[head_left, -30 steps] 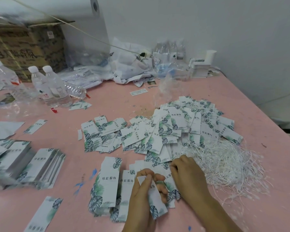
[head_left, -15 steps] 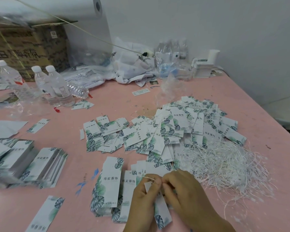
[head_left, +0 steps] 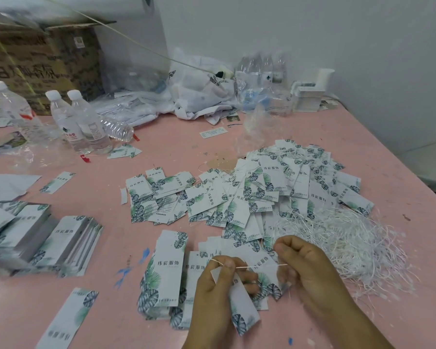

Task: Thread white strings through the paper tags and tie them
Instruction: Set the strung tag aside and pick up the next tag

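My left hand (head_left: 215, 293) pinches the top of a white paper tag (head_left: 242, 303) with green leaf print, held tilted above the table. A thin white string (head_left: 252, 267) runs taut from the tag's top to my right hand (head_left: 307, 270), which grips its other end. Under my hands lie small stacks of long tags (head_left: 165, 270). A loose heap of tags (head_left: 262, 190) spreads across the table's middle. The tangle of white strings (head_left: 342, 238) lies right of my right hand.
The pink table (head_left: 161, 152) carries stacked tags (head_left: 51, 238) at the left, water bottles (head_left: 81, 122), a cardboard box (head_left: 35, 66), crumpled plastic bags (head_left: 202, 89) and a white holder (head_left: 310, 94) at the back. The table's right edge runs diagonally near the wall.
My right hand came off the string pile, met the left hand at the tag, then drew away to the right, pulling a string taut from the tag's top.
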Demonstrator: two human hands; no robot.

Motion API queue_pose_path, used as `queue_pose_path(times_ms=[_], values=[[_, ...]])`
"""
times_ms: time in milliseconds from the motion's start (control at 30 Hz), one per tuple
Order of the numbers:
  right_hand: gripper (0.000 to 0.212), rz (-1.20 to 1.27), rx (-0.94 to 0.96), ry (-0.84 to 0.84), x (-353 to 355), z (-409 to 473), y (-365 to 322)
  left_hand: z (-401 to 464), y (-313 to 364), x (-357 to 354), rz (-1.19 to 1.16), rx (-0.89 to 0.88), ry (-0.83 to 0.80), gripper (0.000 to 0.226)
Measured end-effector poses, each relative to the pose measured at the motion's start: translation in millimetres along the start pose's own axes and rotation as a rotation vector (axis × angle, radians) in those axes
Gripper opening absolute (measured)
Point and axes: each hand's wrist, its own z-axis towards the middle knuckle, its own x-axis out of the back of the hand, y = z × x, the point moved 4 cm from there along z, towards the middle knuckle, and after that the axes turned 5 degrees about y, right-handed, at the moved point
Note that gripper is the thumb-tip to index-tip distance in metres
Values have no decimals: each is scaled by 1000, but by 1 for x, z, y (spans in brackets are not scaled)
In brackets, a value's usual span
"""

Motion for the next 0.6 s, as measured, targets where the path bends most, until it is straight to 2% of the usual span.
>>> queue_pose_path(times_ms=[67, 267, 333, 400, 500, 600], values=[[17, 82, -41, 9, 1, 3, 1, 0, 0, -1, -36, 11, -1, 35], [3, 122, -103, 98, 8, 5, 1, 1, -3, -2, -69, 20, 13, 31], [9, 75, -78, 156, 13, 7, 2, 1, -3, -2, -68, 29, 4, 27], [18, -127, -8, 239, 16, 6, 1, 2, -6, -1, -39, 24, -22, 29], [19, -475, 191, 360, 9, -3, -9, 1, -11, -1, 45, 59, -18, 30], [17, -729, 446, 282, -23, -20, -26, 2, -14, -3, 105, 46, -48, 25]])
